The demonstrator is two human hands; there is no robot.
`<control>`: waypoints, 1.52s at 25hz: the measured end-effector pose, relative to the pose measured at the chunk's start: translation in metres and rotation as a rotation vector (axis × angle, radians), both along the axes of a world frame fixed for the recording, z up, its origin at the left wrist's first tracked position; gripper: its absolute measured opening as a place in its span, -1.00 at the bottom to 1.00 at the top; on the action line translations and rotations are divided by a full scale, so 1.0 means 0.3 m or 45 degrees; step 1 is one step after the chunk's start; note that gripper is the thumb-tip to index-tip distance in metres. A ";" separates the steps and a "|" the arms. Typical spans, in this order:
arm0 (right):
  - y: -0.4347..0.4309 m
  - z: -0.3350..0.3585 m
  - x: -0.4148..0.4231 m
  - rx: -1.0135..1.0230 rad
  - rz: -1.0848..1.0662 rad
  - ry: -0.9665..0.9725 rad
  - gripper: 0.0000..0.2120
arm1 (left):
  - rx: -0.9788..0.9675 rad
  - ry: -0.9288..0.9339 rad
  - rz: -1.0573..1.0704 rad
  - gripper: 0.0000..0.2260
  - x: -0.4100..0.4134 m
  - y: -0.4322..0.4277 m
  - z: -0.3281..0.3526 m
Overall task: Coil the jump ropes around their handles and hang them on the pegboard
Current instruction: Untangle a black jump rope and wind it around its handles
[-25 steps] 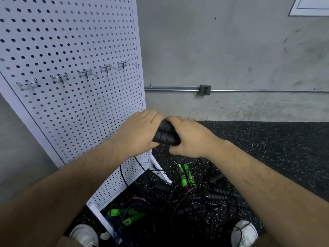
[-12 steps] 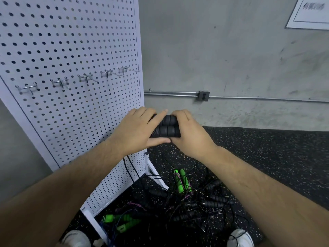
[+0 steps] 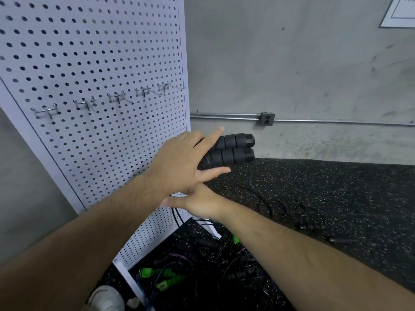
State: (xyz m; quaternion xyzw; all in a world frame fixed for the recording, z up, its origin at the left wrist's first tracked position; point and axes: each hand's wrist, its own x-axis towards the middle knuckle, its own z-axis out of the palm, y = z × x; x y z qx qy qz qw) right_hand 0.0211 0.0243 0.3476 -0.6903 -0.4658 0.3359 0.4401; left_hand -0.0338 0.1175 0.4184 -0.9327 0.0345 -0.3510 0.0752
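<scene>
Open space before pegboard (image 3: 89,52) hooks (image 3: 116,98)

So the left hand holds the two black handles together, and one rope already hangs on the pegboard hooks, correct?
Not quite. The head view shows all five hooks in sight on the pegboard bare; no rope hangs there yet. The rest stands: the left hand holds the two black handles together.
</scene>
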 end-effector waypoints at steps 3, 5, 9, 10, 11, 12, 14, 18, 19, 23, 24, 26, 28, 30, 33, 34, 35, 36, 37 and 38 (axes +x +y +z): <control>0.010 0.030 -0.026 0.031 0.039 0.039 -0.85 | 0.032 0.000 -0.005 -0.23 -0.009 0.028 -0.001; -0.036 0.062 0.003 -0.049 0.025 0.031 -0.81 | 0.083 0.026 0.002 -0.23 -0.028 0.063 -0.002; -0.162 0.125 0.138 -0.143 -0.108 -0.138 -0.80 | 0.183 0.140 0.006 -0.24 -0.078 0.143 -0.014; -0.191 0.140 0.166 -0.109 -0.145 -0.077 -0.85 | 0.198 0.157 0.002 -0.24 -0.089 0.161 -0.018; -0.213 0.147 0.193 -0.065 -0.180 0.002 -0.85 | 0.214 0.166 0.000 -0.25 -0.100 0.175 -0.021; -0.237 0.156 0.216 -0.029 -0.210 0.050 -0.80 | 0.233 0.176 -0.002 -0.25 -0.109 0.185 -0.025; -0.273 0.176 0.241 -0.005 -0.258 0.091 -0.75 | 0.280 0.205 0.002 -0.26 -0.122 0.195 -0.036; -0.293 0.208 0.209 -0.027 -0.395 0.002 -0.74 | 0.337 0.237 0.031 -0.26 -0.120 0.183 -0.060; -0.291 0.208 0.192 -0.049 -0.452 -0.115 -0.64 | 0.345 0.234 0.043 -0.26 -0.116 0.177 -0.062; -0.286 0.213 0.166 -0.002 -0.594 -0.297 -0.52 | 0.341 0.204 0.084 -0.23 -0.106 0.155 -0.062; -0.288 0.215 0.164 0.005 -0.615 -0.317 -0.53 | 0.331 0.192 0.083 -0.22 -0.104 0.152 -0.062; -0.297 0.217 0.160 0.005 -0.628 -0.391 -0.57 | 0.326 0.178 0.082 -0.19 -0.098 0.145 -0.063; -0.307 0.213 0.150 -0.001 -0.612 -0.509 -0.65 | 0.344 0.179 0.093 -0.16 -0.090 0.140 -0.064; -0.312 0.212 0.135 -0.026 -0.588 -0.769 -0.72 | 0.361 0.214 0.131 -0.13 -0.083 0.135 -0.069; -0.309 0.216 0.119 0.000 -0.534 -1.210 -0.76 | 0.351 0.283 0.186 -0.09 -0.077 0.131 -0.077; -0.308 0.218 0.116 0.018 -0.518 -1.290 -0.77 | 0.342 0.293 0.186 -0.08 -0.076 0.130 -0.078; -0.309 0.219 0.117 0.031 -0.506 -1.334 -0.77 | 0.327 0.295 0.178 -0.06 -0.075 0.129 -0.079; -0.310 0.221 0.118 0.049 -0.498 -1.356 -0.77 | 0.305 0.292 0.167 -0.04 -0.075 0.126 -0.080; -0.313 0.224 0.119 0.069 -0.494 -1.368 -0.77 | 0.278 0.288 0.155 -0.04 -0.075 0.123 -0.079; -0.318 0.228 0.121 0.097 -0.488 -1.370 -0.78 | 0.250 0.279 0.143 -0.06 -0.075 0.119 -0.079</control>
